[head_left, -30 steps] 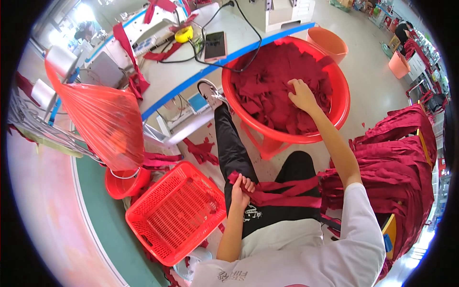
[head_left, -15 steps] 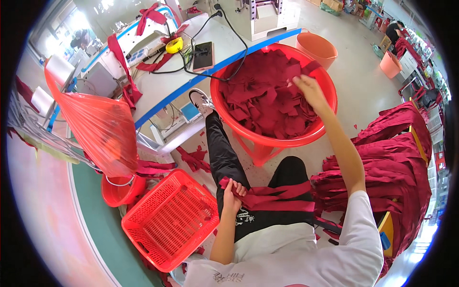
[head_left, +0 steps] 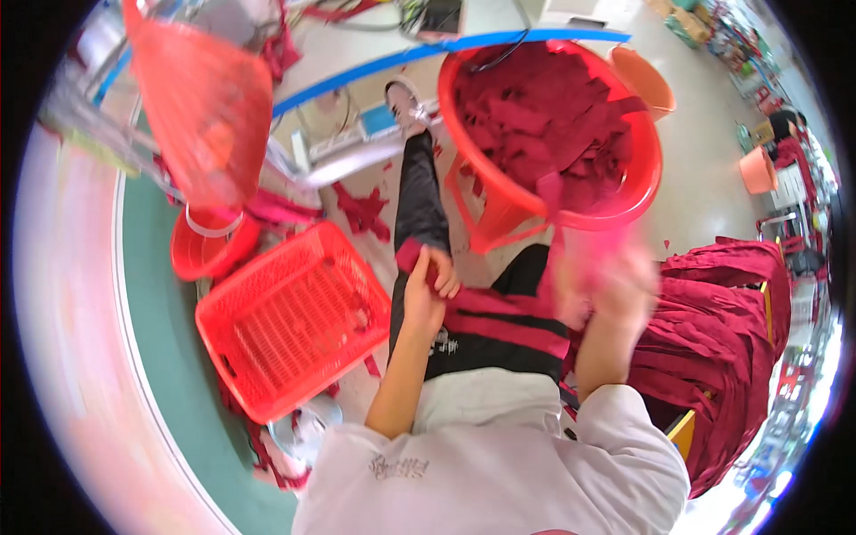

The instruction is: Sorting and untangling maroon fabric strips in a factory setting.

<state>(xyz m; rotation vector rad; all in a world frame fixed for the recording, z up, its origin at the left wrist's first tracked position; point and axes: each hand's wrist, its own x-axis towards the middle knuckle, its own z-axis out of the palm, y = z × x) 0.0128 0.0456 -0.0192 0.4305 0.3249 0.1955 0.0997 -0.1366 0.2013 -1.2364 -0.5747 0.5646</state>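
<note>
My left hand (head_left: 430, 283) is closed around the end of dark red fabric strips (head_left: 513, 332), and a folded bit sticks out above the fingers. From there the strips run to the right across my lap. My right hand (head_left: 611, 290) is smeared by motion beside my right knee, so its fingers cannot be read. A blurred red strip (head_left: 555, 236) rises next to it toward the rim of a large red tub (head_left: 649, 183). Dark red fabric pieces (head_left: 544, 116) fill that tub in a loose heap.
A red plastic basket (head_left: 223, 352) stands at my left, beside a red bucket (head_left: 192, 254) and a hanging red plastic bag (head_left: 205, 116). Long dark red strips (head_left: 713, 357) drape over a rack at my right. A blue-edged table (head_left: 374, 71) lies ahead, an orange bin (head_left: 646, 80) beyond the tub.
My right hand has come back from over the tub to beside my right knee. My left hand keeps its grip on the strips. The whole view has shifted with my head.
</note>
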